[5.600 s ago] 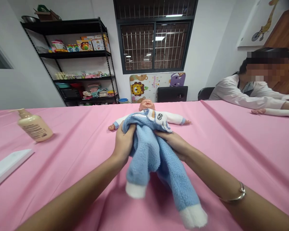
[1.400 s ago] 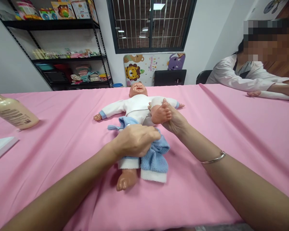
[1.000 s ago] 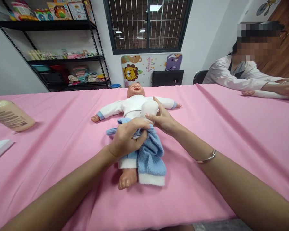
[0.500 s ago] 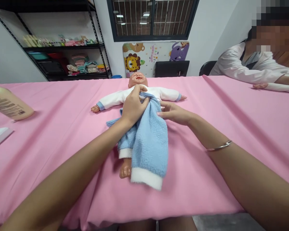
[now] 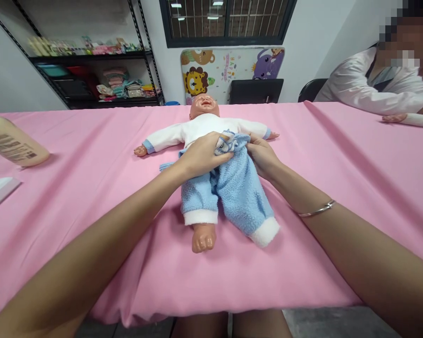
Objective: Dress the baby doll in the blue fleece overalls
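Note:
A baby doll (image 5: 204, 107) lies on its back on the pink cloth, arms spread, in a white top (image 5: 206, 126) with blue cuffs. Fuzzy blue pants (image 5: 241, 192) with white cuffs lie over its lower body. One bare foot (image 5: 203, 238) pokes out of the pant leg on the left; the cuff on the right shows no foot. My left hand (image 5: 206, 152) pinches the bunched waistband, its patterned lining turned out. Closed on the other side of that waistband is my right hand (image 5: 262, 155), its fingertips partly hidden behind the fabric.
A beige bottle (image 5: 16, 141) lies at the left, beyond a white flat object (image 5: 2, 192) on the pink cloth (image 5: 74, 188). A person in white (image 5: 356, 87) sits at the far right beside another doll's arm (image 5: 405, 119). Shelves (image 5: 91, 57) and a black monitor (image 5: 255, 90) stand behind.
The waistband has shifted right and spread between my hands. The pant leg on the right has swung outward, and the bare foot shows more fully. My right hand has closed on the waistband.

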Tool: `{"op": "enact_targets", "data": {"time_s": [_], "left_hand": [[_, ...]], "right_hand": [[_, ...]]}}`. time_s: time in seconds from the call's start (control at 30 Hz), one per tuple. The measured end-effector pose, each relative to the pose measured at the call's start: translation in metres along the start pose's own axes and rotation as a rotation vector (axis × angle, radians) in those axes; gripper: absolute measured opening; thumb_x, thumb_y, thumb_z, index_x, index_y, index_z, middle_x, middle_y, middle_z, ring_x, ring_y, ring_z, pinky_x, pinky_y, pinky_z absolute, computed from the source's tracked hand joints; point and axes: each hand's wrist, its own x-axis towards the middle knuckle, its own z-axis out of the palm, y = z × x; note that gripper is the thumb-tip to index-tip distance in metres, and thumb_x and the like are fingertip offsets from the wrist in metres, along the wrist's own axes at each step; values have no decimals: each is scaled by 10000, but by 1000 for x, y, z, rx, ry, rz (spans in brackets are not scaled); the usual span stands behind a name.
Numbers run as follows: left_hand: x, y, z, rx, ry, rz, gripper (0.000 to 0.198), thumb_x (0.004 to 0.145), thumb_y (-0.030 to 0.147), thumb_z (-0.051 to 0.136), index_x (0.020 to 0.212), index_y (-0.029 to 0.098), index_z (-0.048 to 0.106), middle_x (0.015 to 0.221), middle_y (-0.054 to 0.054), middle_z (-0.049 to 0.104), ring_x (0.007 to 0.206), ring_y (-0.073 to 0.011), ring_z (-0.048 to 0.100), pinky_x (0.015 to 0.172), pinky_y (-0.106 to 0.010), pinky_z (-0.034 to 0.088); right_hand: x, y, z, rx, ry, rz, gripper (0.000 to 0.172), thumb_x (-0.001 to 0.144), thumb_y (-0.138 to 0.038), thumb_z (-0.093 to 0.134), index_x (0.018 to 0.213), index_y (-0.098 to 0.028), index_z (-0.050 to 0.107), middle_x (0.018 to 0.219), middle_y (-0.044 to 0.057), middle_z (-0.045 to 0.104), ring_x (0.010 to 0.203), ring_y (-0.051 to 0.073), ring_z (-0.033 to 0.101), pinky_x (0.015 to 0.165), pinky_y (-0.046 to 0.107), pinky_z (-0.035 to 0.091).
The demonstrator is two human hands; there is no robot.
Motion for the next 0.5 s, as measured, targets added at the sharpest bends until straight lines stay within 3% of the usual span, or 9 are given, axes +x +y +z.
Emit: {"op": "enact_targets", "data": {"time_s": [0.17, 0.3, 0.37, 0.43, 0.5], "left_hand": [[-3, 0, 12, 29, 117, -79, 222, 823, 138, 582, 1045, 124, 599, 995, -81, 688, 960, -245, 636, 847, -331, 480], [-5, 2, 11, 138, 161, -126, 228, 857, 246, 606, 1057, 142, 574, 963, -85, 681, 928, -252, 640, 818, -335, 482], [-4, 0, 7, 215, 199, -149, 271, 855, 329, 632, 1047, 151, 565, 930, -80, 673, 916, -257, 637, 819, -340, 473], [-3, -7, 2, 267, 243, -155, 318, 839, 399, 654, 1027, 159, 561, 929, -79, 664, 936, -264, 625, 855, -357, 453], [-6, -21, -2, 279, 300, -170, 344, 833, 442, 650, 1013, 166, 553, 976, -87, 655, 978, -268, 605, 891, -373, 430]], "right_hand": [[-6, -6, 10, -55, -78, 28, 309, 643, -274, 645, 936, -185, 607, 914, 20, 663, 872, 191, 604, 835, 329, 499], [-9, -15, 3, -10, -237, 129, 316, 639, -332, 743, 892, -181, 628, 859, 23, 655, 804, 174, 607, 773, 311, 504], [-8, -16, -6, -49, -295, 84, 393, 603, -346, 800, 916, -178, 633, 894, 27, 656, 827, 171, 607, 781, 305, 495], [-4, -12, -15, -155, -223, 10, 380, 569, -324, 819, 855, -159, 630, 833, 21, 640, 771, 156, 588, 743, 293, 481], [-1, -6, -21, -264, -38, 4, 274, 570, -263, 783, 736, -142, 602, 704, 3, 596, 661, 125, 536, 659, 268, 451]]}}
